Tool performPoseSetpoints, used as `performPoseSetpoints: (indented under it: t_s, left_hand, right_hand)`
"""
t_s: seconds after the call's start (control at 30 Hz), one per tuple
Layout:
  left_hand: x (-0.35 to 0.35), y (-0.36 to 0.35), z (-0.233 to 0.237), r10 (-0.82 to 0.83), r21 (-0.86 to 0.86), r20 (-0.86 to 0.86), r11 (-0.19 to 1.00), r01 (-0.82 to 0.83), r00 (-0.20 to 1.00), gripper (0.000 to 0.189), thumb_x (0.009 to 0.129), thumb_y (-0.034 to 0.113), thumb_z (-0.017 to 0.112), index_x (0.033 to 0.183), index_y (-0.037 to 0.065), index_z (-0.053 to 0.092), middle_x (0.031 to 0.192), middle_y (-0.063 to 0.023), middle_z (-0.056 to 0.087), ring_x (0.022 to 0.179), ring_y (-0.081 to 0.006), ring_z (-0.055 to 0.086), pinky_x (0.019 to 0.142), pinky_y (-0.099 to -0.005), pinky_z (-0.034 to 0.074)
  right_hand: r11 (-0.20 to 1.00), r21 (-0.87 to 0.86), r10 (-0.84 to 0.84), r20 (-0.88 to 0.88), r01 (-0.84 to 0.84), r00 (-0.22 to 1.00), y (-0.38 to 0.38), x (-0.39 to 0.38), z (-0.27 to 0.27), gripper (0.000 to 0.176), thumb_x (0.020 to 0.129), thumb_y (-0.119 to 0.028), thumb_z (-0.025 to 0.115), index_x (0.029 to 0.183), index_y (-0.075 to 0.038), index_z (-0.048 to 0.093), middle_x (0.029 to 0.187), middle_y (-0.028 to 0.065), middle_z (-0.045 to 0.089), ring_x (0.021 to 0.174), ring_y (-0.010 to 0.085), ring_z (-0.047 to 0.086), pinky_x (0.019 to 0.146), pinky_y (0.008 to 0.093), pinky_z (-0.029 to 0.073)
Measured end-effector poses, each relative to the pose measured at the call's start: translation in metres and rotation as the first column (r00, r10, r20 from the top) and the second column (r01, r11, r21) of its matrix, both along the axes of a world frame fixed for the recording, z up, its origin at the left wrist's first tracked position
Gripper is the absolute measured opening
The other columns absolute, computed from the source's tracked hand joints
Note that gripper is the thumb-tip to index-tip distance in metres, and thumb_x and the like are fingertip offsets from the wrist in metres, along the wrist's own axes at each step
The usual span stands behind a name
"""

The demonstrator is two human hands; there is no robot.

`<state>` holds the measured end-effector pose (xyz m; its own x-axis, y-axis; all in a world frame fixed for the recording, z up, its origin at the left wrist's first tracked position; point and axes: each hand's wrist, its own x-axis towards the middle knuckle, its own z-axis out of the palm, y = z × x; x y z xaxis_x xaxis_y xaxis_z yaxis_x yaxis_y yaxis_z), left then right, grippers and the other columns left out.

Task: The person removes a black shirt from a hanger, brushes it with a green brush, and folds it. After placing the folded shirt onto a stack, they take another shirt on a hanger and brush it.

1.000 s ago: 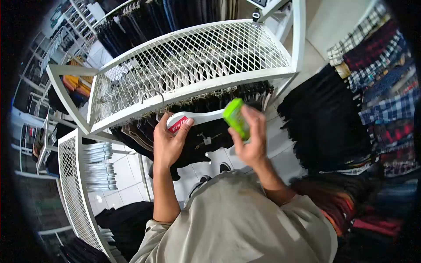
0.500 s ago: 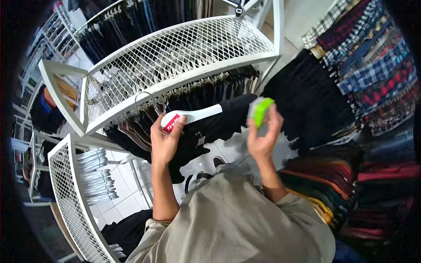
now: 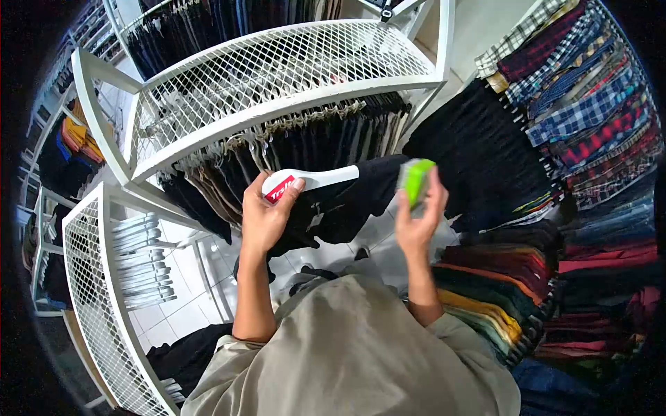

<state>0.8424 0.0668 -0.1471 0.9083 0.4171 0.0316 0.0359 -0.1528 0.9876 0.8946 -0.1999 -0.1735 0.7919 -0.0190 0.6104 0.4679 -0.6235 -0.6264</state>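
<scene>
My left hand [image 3: 269, 210] is closed around the broad rounded end of a white paddle-shaped tool [image 3: 322, 178]. A red label with white lettering shows under my thumb, and its narrow handle points right. My right hand [image 3: 420, 215] pinches a small lime-green brush [image 3: 415, 182] by its edge. The brush's pale side, slightly blurred, faces left toward the handle's tip, with a gap between them. Just behind and below the paddle hangs a black garment [image 3: 340, 215] with a small tag on it.
A white mesh-topped rack [image 3: 291, 104] with hung trousers stands ahead. Plaid shirts [image 3: 579, 132] hang at the right, above folded coloured clothes [image 3: 485, 298]. Another white mesh stand [image 3: 90, 256] is at the left, near stacked white hangers [image 3: 142, 260]. White floor tiles [image 3: 184, 305] show below.
The view has shifted slightly. My left hand and the paddle sit a little farther right in view; the green brush has turned more upright in my right hand. Both grips stay the same.
</scene>
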Motion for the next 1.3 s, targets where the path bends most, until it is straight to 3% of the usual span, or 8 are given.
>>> performPoseSetpoints:
  t_s: [0.13, 0.33, 0.37, 0.6, 0.83, 0.93, 1.13, 1.3]
  left_hand:
    - [0.0, -0.009, 0.015, -0.05, 0.022, -0.005, 0.998, 0.05, 0.999, 0.03, 0.091, 0.027, 0.08, 0.093, 0.0, 0.066, 0.073, 0.0006, 0.061, 0.065, -0.0054, 0.051, 0.058, -0.0247, 0.042]
    - [0.001, -0.01, 0.022, 0.029, 0.008, 0.035, 1.0, -0.029, 0.999, 0.03, 0.092, 0.025, 0.08, 0.092, -0.001, 0.065, 0.075, -0.0026, 0.068, 0.069, -0.0056, 0.057, 0.062, -0.0237, 0.046]
    - [0.001, -0.01, 0.022, 0.023, 0.027, 0.047, 0.999, -0.024, 0.999, 0.03, 0.091, 0.025, 0.08, 0.092, -0.001, 0.065, 0.075, -0.0022, 0.067, 0.069, -0.0056, 0.057, 0.062, -0.0236, 0.046]
    - [0.005, -0.031, 0.024, -0.046, 0.089, 0.052, 0.995, 0.041, 0.998, 0.028, 0.091, 0.022, 0.081, 0.091, 0.0, 0.063, 0.073, 0.0011, 0.062, 0.067, -0.005, 0.051, 0.059, -0.0241, 0.043]
    - [-0.006, -0.018, 0.019, 0.03, -0.004, 0.075, 1.0, -0.03, 0.997, 0.029, 0.091, 0.024, 0.081, 0.089, 0.002, 0.062, 0.074, 0.0008, 0.063, 0.067, -0.0048, 0.053, 0.061, -0.0237, 0.044]
    - [-0.01, -0.018, 0.025, 0.017, 0.037, 0.051, 0.999, -0.019, 0.999, 0.027, 0.091, 0.022, 0.08, 0.09, 0.002, 0.062, 0.075, 0.0, 0.065, 0.069, -0.0059, 0.056, 0.063, -0.024, 0.046]
    - [-0.011, -0.017, 0.025, -0.052, 0.071, 0.01, 0.996, 0.051, 0.999, 0.028, 0.091, 0.023, 0.08, 0.09, 0.001, 0.062, 0.078, -0.002, 0.068, 0.071, -0.006, 0.058, 0.064, -0.0237, 0.047]
    - [-0.023, -0.004, 0.024, 0.034, 0.026, 0.093, 0.999, -0.037, 0.995, 0.025, 0.091, 0.021, 0.08, 0.092, 0.002, 0.063, 0.078, -0.0001, 0.066, 0.07, -0.0047, 0.057, 0.063, -0.0217, 0.045]
  right_hand:
    - [0.972, -0.184, 0.184, 0.198, -0.148, 0.963, 0.022, 0.009, -0.004, 0.068, 0.089, -0.017, 0.078, 0.151, -0.012, 0.049, 0.134, 0.0201, 0.05, 0.117, 0.0333, 0.058, 0.091, 0.042, 0.054]
    - [0.963, 0.001, -0.263, -0.196, 0.268, 0.945, -0.049, 0.062, -0.045, 0.059, 0.096, -0.02, 0.071, 0.149, -0.006, 0.048, 0.13, 0.0201, 0.057, 0.118, 0.037, 0.055, 0.101, 0.0444, 0.045]
    - [0.963, -0.004, -0.268, -0.083, 0.268, 0.96, -0.055, 0.059, -0.043, 0.059, 0.096, -0.021, 0.071, 0.149, -0.007, 0.048, 0.13, 0.0188, 0.059, 0.114, 0.0344, 0.057, 0.097, 0.0441, 0.046]
    - [0.959, -0.045, 0.282, 0.117, -0.279, 0.952, 0.005, 0.018, 0.019, 0.066, 0.086, -0.013, 0.08, 0.146, -0.008, 0.053, 0.131, 0.0223, 0.056, 0.118, 0.0375, 0.058, 0.098, 0.0441, 0.051]
    - [0.963, -0.007, -0.27, -0.05, 0.27, 0.962, -0.053, 0.061, -0.044, 0.065, 0.092, -0.016, 0.074, 0.15, -0.009, 0.045, 0.131, 0.0211, 0.054, 0.121, 0.0374, 0.055, 0.1, 0.0471, 0.047]
    - [0.979, 0.192, -0.071, -0.029, 0.075, 0.997, -0.028, 0.031, -0.013, 0.069, 0.09, -0.016, 0.077, 0.149, -0.002, 0.045, 0.132, 0.0202, 0.054, 0.121, 0.0366, 0.055, 0.101, 0.0454, 0.045]
    - [0.969, -0.037, 0.247, 0.19, -0.244, 0.95, 0.009, 0.021, 0.0, 0.066, 0.087, -0.013, 0.079, 0.146, -0.007, 0.05, 0.128, 0.02, 0.057, 0.122, 0.0388, 0.055, 0.102, 0.048, 0.046]
    - [0.978, 0.016, -0.207, -0.098, 0.21, 0.973, -0.039, 0.053, -0.059, 0.062, 0.094, -0.019, 0.073, 0.148, -0.006, 0.046, 0.129, 0.0212, 0.056, 0.118, 0.0384, 0.056, 0.1, 0.0455, 0.045]
